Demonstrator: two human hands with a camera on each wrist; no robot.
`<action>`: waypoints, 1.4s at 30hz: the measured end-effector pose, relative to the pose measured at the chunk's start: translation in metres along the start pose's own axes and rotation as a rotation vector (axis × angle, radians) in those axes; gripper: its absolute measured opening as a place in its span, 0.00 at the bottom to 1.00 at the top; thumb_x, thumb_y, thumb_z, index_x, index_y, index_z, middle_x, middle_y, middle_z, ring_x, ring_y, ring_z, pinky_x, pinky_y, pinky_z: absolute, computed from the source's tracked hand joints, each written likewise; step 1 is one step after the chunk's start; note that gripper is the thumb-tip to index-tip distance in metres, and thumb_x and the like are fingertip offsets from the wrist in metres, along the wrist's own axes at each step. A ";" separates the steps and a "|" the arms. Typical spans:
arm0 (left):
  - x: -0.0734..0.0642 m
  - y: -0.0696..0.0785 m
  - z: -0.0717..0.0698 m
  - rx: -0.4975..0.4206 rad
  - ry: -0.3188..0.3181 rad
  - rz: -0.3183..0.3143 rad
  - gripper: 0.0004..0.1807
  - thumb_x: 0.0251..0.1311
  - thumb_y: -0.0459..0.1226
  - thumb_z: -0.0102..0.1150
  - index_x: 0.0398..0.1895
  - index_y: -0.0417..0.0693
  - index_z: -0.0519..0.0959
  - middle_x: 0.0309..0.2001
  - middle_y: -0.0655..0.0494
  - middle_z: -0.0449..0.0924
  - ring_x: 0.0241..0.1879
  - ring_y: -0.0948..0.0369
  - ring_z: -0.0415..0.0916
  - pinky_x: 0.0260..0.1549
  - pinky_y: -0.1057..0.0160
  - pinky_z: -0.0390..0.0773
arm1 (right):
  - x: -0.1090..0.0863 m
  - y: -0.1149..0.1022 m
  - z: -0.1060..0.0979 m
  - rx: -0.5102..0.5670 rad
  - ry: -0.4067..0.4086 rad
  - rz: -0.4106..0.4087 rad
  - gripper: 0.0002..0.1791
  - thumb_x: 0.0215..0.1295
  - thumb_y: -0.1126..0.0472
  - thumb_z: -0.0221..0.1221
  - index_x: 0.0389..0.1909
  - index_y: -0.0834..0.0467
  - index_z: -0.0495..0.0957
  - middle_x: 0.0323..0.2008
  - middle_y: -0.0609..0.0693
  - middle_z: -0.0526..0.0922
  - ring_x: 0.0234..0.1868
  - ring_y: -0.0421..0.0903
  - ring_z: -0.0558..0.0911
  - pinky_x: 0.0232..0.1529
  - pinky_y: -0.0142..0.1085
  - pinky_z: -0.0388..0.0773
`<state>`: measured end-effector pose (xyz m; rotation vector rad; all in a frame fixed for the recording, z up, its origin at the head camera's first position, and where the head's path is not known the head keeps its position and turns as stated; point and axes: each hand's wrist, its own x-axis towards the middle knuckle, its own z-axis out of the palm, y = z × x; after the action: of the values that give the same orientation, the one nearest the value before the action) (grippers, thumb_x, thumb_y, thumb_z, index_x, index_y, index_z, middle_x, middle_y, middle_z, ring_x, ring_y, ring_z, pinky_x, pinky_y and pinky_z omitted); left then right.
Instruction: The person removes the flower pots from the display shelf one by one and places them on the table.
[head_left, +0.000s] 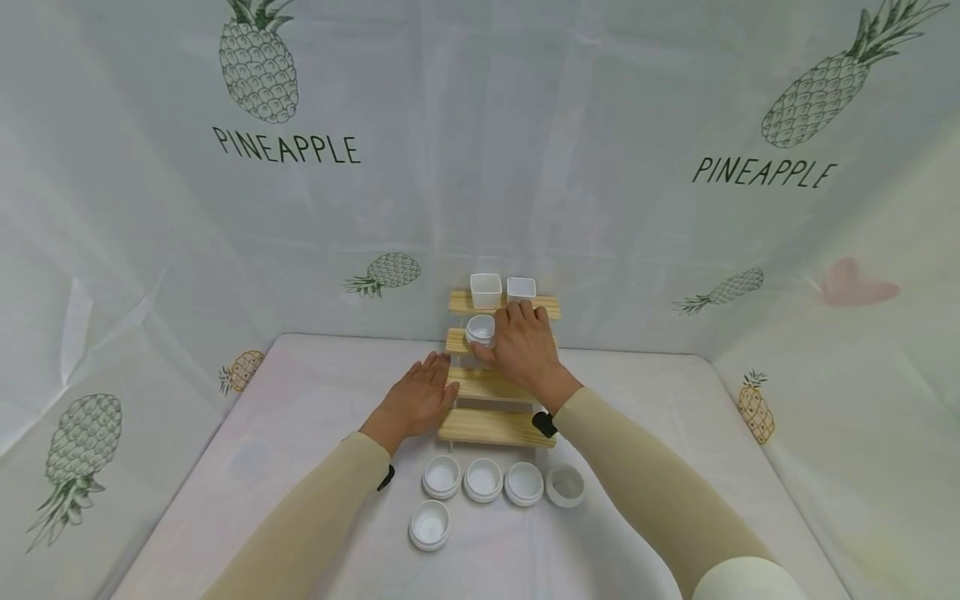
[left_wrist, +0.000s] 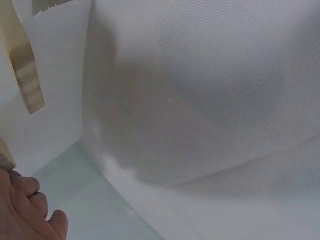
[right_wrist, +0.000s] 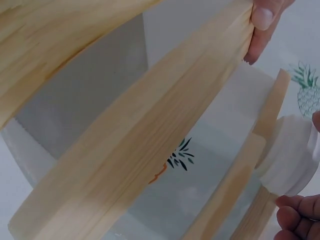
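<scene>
A stepped stand with pale wooden boards [head_left: 491, 427] stands at mid-table. My left hand [head_left: 416, 396] grips its left side, thumb at the end of a board; in the left wrist view the fingers [left_wrist: 37, 202] show beside a board end. My right hand [head_left: 525, 346] reaches to the second board from the top. Its thumb and fingers pinch a white round cup [head_left: 481, 327] there. In the right wrist view this cup [right_wrist: 290, 155] sits between thumb and curled fingers [right_wrist: 297, 215]. The hand covers the right part of that board.
Two white square cups, one left [head_left: 486, 292] and one right [head_left: 521, 289], stand on the top board. Several round white cups [head_left: 483, 480] line up before the stand, the rightmost greyer [head_left: 566, 486]. Another round cup [head_left: 431, 525] stands nearer. A pineapple-print cloth [head_left: 562, 208] hangs behind.
</scene>
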<state>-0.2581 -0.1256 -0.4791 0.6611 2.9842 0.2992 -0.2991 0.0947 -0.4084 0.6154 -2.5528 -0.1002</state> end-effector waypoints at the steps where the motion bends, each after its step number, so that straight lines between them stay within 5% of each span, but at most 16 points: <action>1: 0.000 0.000 0.000 0.003 -0.001 0.000 0.40 0.85 0.56 0.21 0.85 0.35 0.46 0.85 0.42 0.47 0.86 0.48 0.41 0.84 0.46 0.49 | 0.000 0.000 0.000 -0.004 -0.004 0.001 0.37 0.71 0.28 0.55 0.38 0.63 0.78 0.40 0.56 0.78 0.47 0.57 0.74 0.46 0.47 0.72; 11: -0.001 0.002 -0.002 0.007 -0.005 0.003 0.40 0.85 0.56 0.21 0.85 0.34 0.46 0.85 0.41 0.48 0.86 0.47 0.42 0.83 0.46 0.50 | 0.001 -0.001 0.002 -0.007 -0.053 0.025 0.39 0.72 0.27 0.53 0.40 0.63 0.80 0.42 0.56 0.78 0.48 0.56 0.74 0.48 0.48 0.72; 32: -0.001 0.002 -0.001 0.009 -0.001 -0.004 0.40 0.85 0.56 0.21 0.85 0.35 0.46 0.85 0.41 0.49 0.86 0.47 0.42 0.83 0.47 0.50 | -0.009 -0.001 0.006 -0.003 0.098 -0.029 0.35 0.69 0.30 0.62 0.40 0.63 0.79 0.35 0.56 0.77 0.40 0.56 0.74 0.40 0.47 0.73; 42: 0.000 0.002 -0.001 -0.002 -0.014 -0.019 0.41 0.85 0.57 0.20 0.86 0.36 0.46 0.85 0.43 0.47 0.86 0.49 0.40 0.84 0.47 0.48 | -0.017 -0.002 0.006 0.021 0.124 -0.033 0.35 0.65 0.32 0.65 0.48 0.63 0.78 0.38 0.56 0.79 0.41 0.56 0.74 0.42 0.46 0.73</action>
<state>-0.2571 -0.1245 -0.4781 0.6317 2.9752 0.2947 -0.2884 0.1003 -0.4221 0.6514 -2.4275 -0.0447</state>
